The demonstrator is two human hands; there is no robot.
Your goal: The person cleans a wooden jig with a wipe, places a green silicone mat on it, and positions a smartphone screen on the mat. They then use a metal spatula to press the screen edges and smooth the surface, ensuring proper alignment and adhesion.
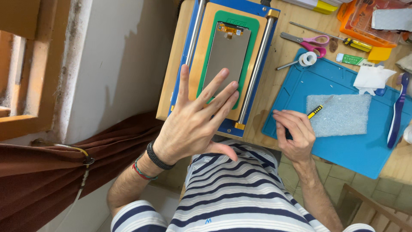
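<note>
My left hand point(197, 120) is raised with fingers spread, hovering over the near end of a grey phone screen panel point(225, 56) that lies on a green mat point(246, 34) on a blue and tan machine bed point(206, 43). It holds nothing. My right hand point(296, 133) rests on the near left edge of a blue work mat point(356, 150), fingers closed around a small knife with a yellow and black handle point(315, 111), its blade lying on a white foam pad point(341, 114).
Pink-handled scissors point(311, 41), a roll of white tape point(307, 59), a yellow-handled screwdriver point(354, 43), an orange tray point(365, 21), a crumpled tissue point(371, 79) and a purple toothbrush point(397, 111) lie on the wooden table. A brown curtain point(51, 172) hangs at left.
</note>
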